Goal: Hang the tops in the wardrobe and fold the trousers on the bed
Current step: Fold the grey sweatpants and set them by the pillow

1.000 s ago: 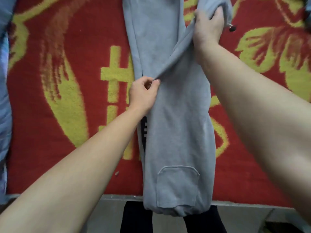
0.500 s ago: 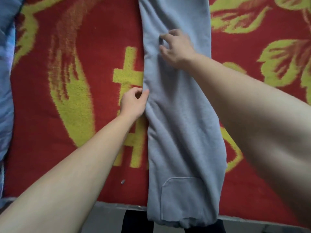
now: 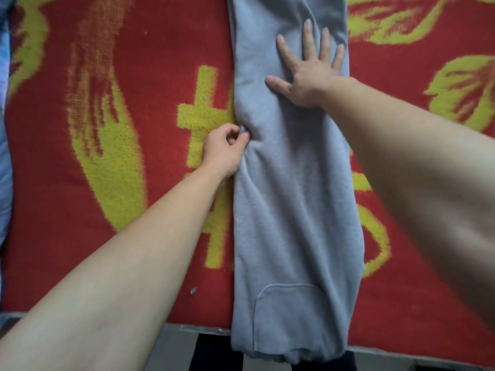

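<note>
Grey sweat trousers lie lengthwise on the bed, folded leg over leg, with the waistband and a back pocket hanging over the near edge. My left hand pinches the trousers' left edge at mid-length. Farther up, my right hand presses flat on the cloth with its fingers spread. The far end of the trousers runs out of the top of the view.
A red blanket with yellow patterns covers the bed. Blue fabric lies along the left edge of the bed. The bed's near edge crosses the bottom, with dark legs and the floor below it.
My right hand laid the lifted trouser leg down over the other one and now presses flat on it with spread fingers. My left hand kept its pinch on the left edge.
</note>
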A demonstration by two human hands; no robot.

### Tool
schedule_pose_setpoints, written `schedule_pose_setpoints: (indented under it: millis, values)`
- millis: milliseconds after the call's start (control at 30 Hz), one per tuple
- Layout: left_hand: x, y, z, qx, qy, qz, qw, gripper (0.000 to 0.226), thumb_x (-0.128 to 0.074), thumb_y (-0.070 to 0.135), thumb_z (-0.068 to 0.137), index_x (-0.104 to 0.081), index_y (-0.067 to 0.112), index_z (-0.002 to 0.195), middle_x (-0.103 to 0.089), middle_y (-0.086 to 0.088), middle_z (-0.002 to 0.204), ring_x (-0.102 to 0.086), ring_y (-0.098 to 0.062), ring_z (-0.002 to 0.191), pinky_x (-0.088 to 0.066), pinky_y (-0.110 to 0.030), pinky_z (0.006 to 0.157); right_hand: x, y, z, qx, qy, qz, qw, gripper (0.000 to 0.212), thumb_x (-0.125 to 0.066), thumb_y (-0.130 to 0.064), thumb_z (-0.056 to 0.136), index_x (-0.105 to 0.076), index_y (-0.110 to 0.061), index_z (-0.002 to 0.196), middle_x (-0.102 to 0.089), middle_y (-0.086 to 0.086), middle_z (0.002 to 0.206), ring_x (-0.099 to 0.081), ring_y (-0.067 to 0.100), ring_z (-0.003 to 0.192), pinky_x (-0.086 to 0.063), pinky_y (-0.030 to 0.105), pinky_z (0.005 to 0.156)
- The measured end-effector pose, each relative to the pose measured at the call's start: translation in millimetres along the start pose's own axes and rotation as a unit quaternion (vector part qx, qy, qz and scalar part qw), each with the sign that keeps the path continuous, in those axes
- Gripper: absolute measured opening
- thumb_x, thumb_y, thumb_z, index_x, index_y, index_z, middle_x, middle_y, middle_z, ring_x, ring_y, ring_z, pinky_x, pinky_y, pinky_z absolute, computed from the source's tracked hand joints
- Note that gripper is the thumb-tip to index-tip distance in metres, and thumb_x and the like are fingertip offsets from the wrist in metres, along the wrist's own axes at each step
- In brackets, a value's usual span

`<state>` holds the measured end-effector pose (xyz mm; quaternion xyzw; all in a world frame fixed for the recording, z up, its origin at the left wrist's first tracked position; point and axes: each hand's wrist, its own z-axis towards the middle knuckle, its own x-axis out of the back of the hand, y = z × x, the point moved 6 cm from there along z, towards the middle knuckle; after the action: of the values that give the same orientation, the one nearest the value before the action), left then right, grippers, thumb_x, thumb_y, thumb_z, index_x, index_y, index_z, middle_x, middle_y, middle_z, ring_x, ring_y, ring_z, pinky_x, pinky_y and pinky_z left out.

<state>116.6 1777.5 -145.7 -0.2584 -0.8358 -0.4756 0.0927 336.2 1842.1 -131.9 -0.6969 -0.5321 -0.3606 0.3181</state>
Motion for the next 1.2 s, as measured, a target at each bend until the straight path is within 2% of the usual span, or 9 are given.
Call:
schedule_pose_setpoints:
  millis: [133,267,333,500,600,800,967,1067,1200]
  values:
    - [1,2,-4,0.001,-0.012,-0.003,1.000,0.010,-0.062,0.018,0.094,-0.062,0.019,0.085,-0.050,0.001,0.063,-0.041,-0.012,0.058,-0.037,-0.028,0.057,-1,-8,-24,0.015,0.053,-0.013,0.998,0.075,-0.027,-0.067,0.097,-0.002,-0.033,0.159,0.015,0.014,0.165,0.012,0.041,0.150,0.005,0.062,0.119]
    - [9,-1,-13,0.008,0.029,0.048,0.998,0.020,-0.051,0.030,0.100,-0.058,0.011,0.103,-0.059,-0.003,0.087,-0.058,-0.026,0.085,-0.045,-0.035,0.077,-40,-6,-97,0.048,0.103,0.005,0.993,0.066,-0.027,-0.055,0.102,-0.016,-0.024,0.159,0.001,0.017,0.166,0.004,0.041,0.152,0.000,0.055,0.122]
    - [13,-9,-38,0.011,0.059,0.101,0.993,0.030,-0.046,0.040,0.101,-0.056,0.013,0.105,-0.059,0.002,0.086,-0.059,-0.028,0.093,-0.040,-0.032,0.073,-73,2,-149,0.045,0.113,0.003,0.993,0.066,-0.029,-0.053,0.102,-0.018,-0.023,0.159,-0.001,0.018,0.166,0.002,0.040,0.152,-0.001,0.054,0.122]
    - [-6,-65,-149,0.048,-0.008,0.179,0.983,0.045,-0.044,0.057,0.096,-0.051,0.013,0.093,-0.066,-0.014,0.092,-0.061,-0.036,0.093,-0.047,-0.042,0.079,-152,26,-269,-0.010,0.071,0.008,0.997,0.066,-0.035,-0.053,0.102,-0.019,-0.023,0.159,-0.002,0.017,0.166,-0.001,0.040,0.152,-0.009,0.057,0.121]
    - [-18,-108,-223,0.127,-0.040,0.185,0.974,0.051,-0.051,0.059,0.092,-0.051,0.009,0.103,-0.067,-0.018,0.106,-0.062,-0.037,0.102,-0.050,-0.047,0.086,-181,28,-317,-0.025,0.040,0.020,0.999,0.066,-0.036,-0.051,0.102,-0.019,-0.022,0.158,0.001,0.016,0.166,-0.001,0.038,0.152,-0.013,0.059,0.119]
    - [-28,-144,-314,0.213,-0.005,0.136,0.967,0.049,-0.058,0.055,0.091,-0.055,0.009,0.108,-0.066,-0.014,0.115,-0.059,-0.036,0.111,-0.047,-0.043,0.094,-194,38,-385,-0.055,0.033,0.145,0.987,0.083,-0.055,-0.044,0.096,-0.012,-0.012,0.159,-0.005,0.019,0.165,-0.012,0.036,0.151,-0.033,0.051,0.112]
    - [-31,-150,-338,0.216,-0.020,0.225,0.950,0.064,-0.064,0.055,0.085,-0.043,0.017,0.132,-0.052,-0.015,0.132,-0.043,-0.040,0.126,-0.033,-0.046,0.108,-221,59,-442,-0.166,-0.009,0.305,0.938,0.102,-0.070,-0.040,0.087,-0.001,-0.016,0.158,-0.034,0.015,0.151,-0.038,0.037,0.134,-0.040,0.049,0.104]
    - [-31,-163,-351,0.216,-0.018,0.199,0.956,0.072,-0.070,0.052,0.081,-0.040,0.017,0.137,-0.052,-0.012,0.137,-0.045,-0.036,0.129,-0.036,-0.049,0.108,-257,72,-476,-0.254,-0.075,0.381,0.886,0.088,-0.068,-0.053,0.084,-0.020,-0.023,0.150,-0.055,0.013,0.137,-0.052,0.035,0.125,-0.044,0.043,0.098]
    - [-31,-191,-363,0.202,-0.031,0.155,0.967,0.076,-0.081,0.049,0.072,-0.047,0.010,0.128,-0.058,-0.009,0.133,-0.054,-0.029,0.123,-0.042,-0.048,0.105,-300,62,-512,-0.264,-0.147,0.435,0.848,0.072,-0.068,-0.065,0.077,-0.044,-0.023,0.131,-0.064,0.006,0.122,-0.060,0.031,0.114,-0.048,0.039,0.091]
